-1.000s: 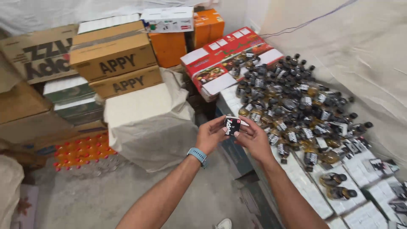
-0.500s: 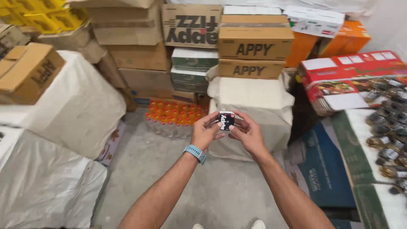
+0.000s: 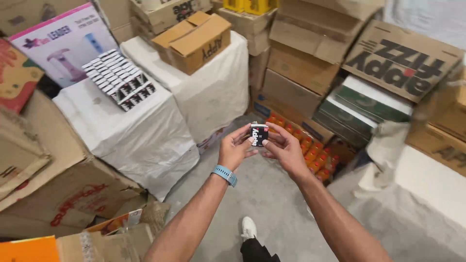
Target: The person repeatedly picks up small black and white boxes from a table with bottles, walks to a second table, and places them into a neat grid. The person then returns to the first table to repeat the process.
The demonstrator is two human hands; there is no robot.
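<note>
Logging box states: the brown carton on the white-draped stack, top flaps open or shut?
Open. The brown carton has its top flaps lifted and spread apart, unsealed; its contents cannot be seen.

Small box (image 3: 258, 134) between both hands, stacked small boxes (image 3: 119, 78) on covered pile (image 3: 141, 131) left, cartons (image 3: 310, 63) behind

The floor (image 3: 272, 194) is bare grey concrete, and only a narrow strip of it is free between the goods. Brown cardboard cartons (image 3: 310, 53) are stacked high along the back. At the left stand 2 bulky piles covered with white cloth (image 3: 145, 140). On the nearer pile lies a flat stack of small black and white boxes (image 3: 119, 77), and on the farther pile sits 1 open brown carton (image 3: 194, 41). A pack of orange bottles (image 3: 310, 150) lies on the floor under the cartons. Green and white flat packs (image 3: 359, 106) are stacked at the right. The light is soft and even.
</note>
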